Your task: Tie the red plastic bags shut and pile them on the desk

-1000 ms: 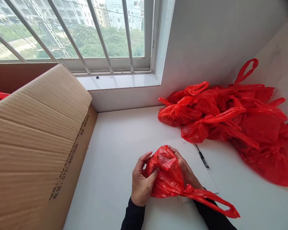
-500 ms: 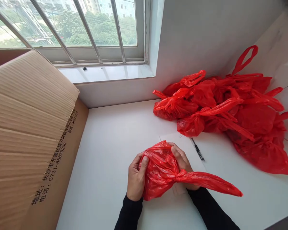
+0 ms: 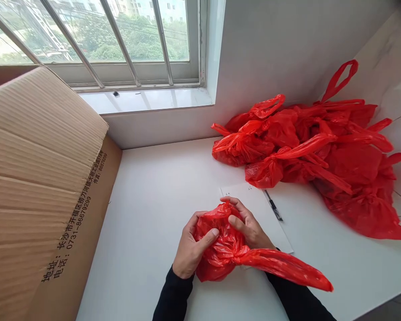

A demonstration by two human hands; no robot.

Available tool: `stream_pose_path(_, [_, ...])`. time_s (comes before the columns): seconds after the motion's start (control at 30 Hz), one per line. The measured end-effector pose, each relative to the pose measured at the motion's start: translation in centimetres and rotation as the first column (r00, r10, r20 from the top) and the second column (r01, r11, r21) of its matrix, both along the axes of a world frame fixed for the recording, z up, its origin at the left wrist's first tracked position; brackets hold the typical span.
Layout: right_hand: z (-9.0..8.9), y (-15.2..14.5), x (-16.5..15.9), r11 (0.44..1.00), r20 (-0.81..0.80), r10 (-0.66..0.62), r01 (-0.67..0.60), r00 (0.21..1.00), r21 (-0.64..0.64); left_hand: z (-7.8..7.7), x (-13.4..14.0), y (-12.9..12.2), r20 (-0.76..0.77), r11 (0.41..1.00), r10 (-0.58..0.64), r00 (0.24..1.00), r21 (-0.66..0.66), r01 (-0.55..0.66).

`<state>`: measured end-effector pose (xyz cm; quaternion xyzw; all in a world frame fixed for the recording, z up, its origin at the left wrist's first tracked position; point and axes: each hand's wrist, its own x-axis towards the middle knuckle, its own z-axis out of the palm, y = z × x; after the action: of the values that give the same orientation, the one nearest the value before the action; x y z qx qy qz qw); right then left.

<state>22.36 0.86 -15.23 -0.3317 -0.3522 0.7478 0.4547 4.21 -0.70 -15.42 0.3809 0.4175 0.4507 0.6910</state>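
Note:
A knotted red plastic bag (image 3: 220, 249) is held between both hands above the white table. My left hand (image 3: 192, 245) grips its left side, the thumb pressed on the front. On the far right side, my right hand (image 3: 249, 225) wraps round the bag with its thumb on top. From the knot, the twisted handles stick out to the lower right, over my right sleeve. Whatever the bag contains is hidden. Partly behind the bag lies a white sheet of paper (image 3: 270, 227) with small handwriting, and a black pen (image 3: 273, 206) rests at its right edge.
Several tied red bags (image 3: 321, 142) are heaped against the wall at the back right. A large cardboard box (image 3: 43, 178) with an open flap stands on the left of the white table (image 3: 147, 200). Behind is a barred window (image 3: 137, 44) with a sill.
My hands have shifted on the bag: both thumbs now lie further over its front, and the bag looks more squeezed together. Its handles have swung slightly downward, uncovering more of the paper.

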Motion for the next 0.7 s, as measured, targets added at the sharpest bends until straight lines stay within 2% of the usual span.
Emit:
stream_pose_path(0.07, [0.3, 0.0, 0.0, 0.999, 0.068, 0.025, -0.027, 0.997, 0.021, 0.0, 0.0, 0.0, -0.022, 0.998, -0.056, 0.998, 0.008, 0.057])
stream_pose_path(0.13, [0.5, 0.0, 0.0, 1.000, 0.063, 0.011, -0.012, 0.998, 0.008, 0.0, 0.2, 0.1, -0.051, 0.997, -0.073, 0.996, 0.003, 0.073])
stream_pose_path(0.23, [0.6, 0.0, -0.1, 0.999, 0.004, -0.024, 0.024, 1.000, -0.036, -0.4, 0.4, 0.1, -0.056, 1.000, 0.001, 0.998, -0.027, -0.003])
stream_pose_path(0.37, [0.5, 0.0, -0.3, 1.000, 0.110, 0.002, -0.006, 0.994, 0.029, -0.5, 0.4, 0.1, 0.002, 0.996, 0.065, 0.998, -0.063, -0.064])
stream_pose_path(0.47, [0.4, 0.2, -0.3, 0.999, 0.172, -0.025, 0.018, 0.985, 0.042, 0.1, 0.3, 0.1, -0.018, 1.000, 0.004, 1.000, -0.031, -0.004])
stream_pose_path(0.57, [0.1, 0.3, -0.2, 0.999, 0.179, -0.024, 0.018, 0.984, 0.032, 0.7, 0.4, 0.0, -0.114, 0.997, -0.074, 0.991, 0.022, 0.077])
stream_pose_path(0.7, [-0.4, 0.4, -0.1, 0.998, 0.158, -0.053, 0.046, 0.986, 0.049, 0.7, 0.7, -0.1, -0.148, 1.000, -0.017, 0.989, -0.011, 0.016])
